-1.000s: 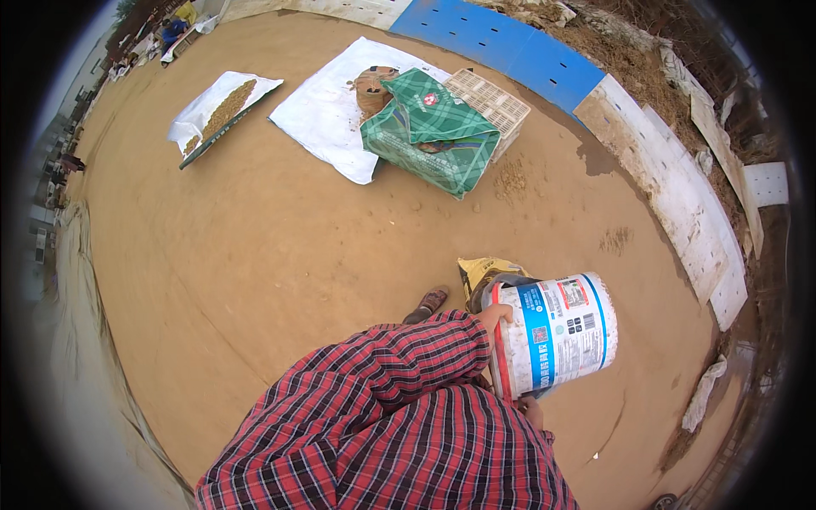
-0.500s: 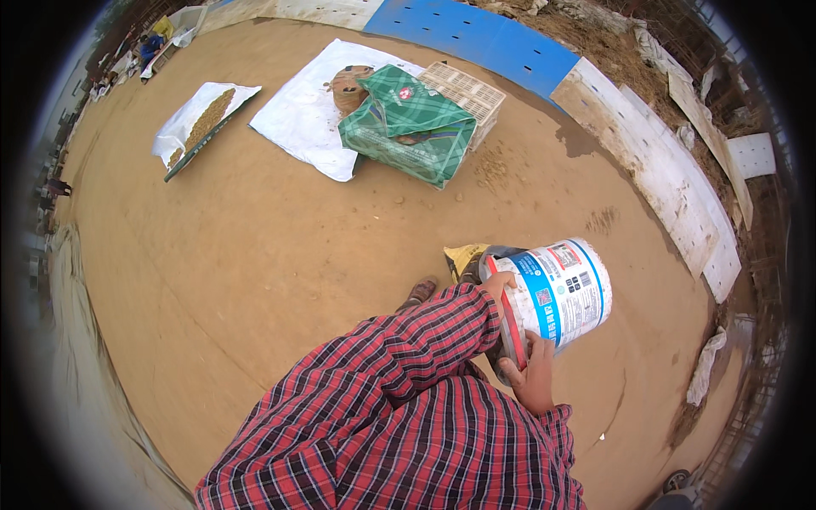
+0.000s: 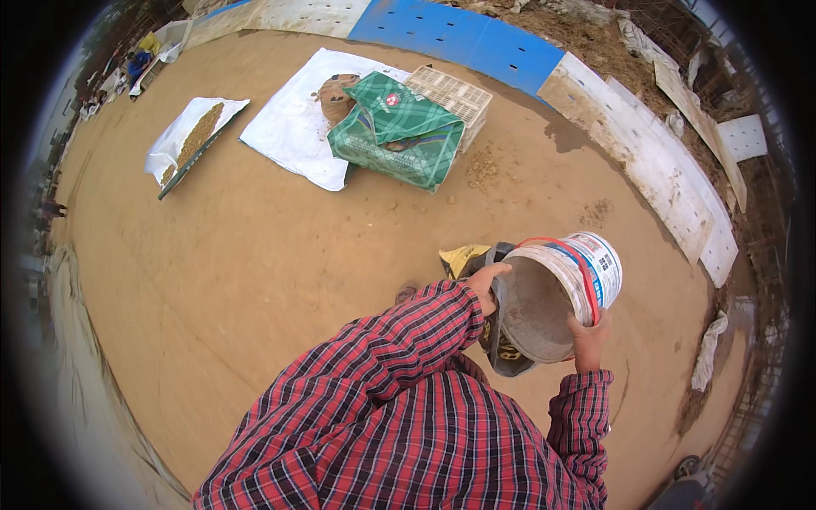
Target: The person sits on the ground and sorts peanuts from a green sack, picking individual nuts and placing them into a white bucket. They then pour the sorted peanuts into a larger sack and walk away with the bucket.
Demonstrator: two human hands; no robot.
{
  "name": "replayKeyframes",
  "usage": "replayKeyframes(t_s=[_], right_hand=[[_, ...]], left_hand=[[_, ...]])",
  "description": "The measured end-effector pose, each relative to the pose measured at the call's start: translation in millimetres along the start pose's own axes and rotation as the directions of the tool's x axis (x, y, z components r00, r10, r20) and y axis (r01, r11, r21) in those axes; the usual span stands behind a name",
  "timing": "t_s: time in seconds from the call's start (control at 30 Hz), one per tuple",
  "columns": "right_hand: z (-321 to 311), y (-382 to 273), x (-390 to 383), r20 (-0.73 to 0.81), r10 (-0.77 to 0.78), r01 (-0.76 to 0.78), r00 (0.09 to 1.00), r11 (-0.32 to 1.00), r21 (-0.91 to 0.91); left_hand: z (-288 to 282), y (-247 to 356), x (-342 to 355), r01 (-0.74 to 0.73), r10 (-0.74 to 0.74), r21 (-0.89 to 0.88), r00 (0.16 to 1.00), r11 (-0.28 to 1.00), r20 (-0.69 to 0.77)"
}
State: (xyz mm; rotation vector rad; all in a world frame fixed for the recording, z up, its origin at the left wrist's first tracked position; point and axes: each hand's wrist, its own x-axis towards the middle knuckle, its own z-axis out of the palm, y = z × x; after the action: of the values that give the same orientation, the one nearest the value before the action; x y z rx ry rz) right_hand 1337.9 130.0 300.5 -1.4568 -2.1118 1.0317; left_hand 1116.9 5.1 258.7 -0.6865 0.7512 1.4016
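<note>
A white bucket [image 3: 605,272] with blue label bands and a red handle [image 3: 586,270] is tilted on its side, its mouth facing me and its inside dusty. My right hand [image 3: 588,342] is closed on the bucket's right rim by the handle. Closed at the mouth's left side, my left hand [image 3: 486,287] grips the edge of a dark plastic bag with yellow parts [image 3: 463,258]. The bag lies behind and beneath the bucket. The fingers behind the bag edge are hidden.
Farther off, a green plaid bag [image 3: 399,149] leans on a cream plastic crate [image 3: 455,93] by a white sheet [image 3: 293,127]. An opened white sack [image 3: 191,140] holds brown grains. Blue panels [image 3: 459,38] and white boards [image 3: 637,153] edge the dirt ground.
The bucket has turned so its mouth now faces me. My right hand has moved right along its rim, and my left hand has shifted slightly left from the rim onto the bag edge.
</note>
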Motion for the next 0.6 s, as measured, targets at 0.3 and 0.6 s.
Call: replayKeyframes(t_s=[0.3,0.6], right_hand=[[-53,-63,59,-0.17,0.265,-0.09,0.949,0.745,0.66],[87,-215,75,-0.068,0.203,-0.046,0.977,0.509,0.859]], left_hand=[[-41,36,-26,0.119,-0.149,0.523,0.989,0.844,0.016],[-82,205,-137,-0.103,0.028,0.527,0.989,0.843,0.148]])
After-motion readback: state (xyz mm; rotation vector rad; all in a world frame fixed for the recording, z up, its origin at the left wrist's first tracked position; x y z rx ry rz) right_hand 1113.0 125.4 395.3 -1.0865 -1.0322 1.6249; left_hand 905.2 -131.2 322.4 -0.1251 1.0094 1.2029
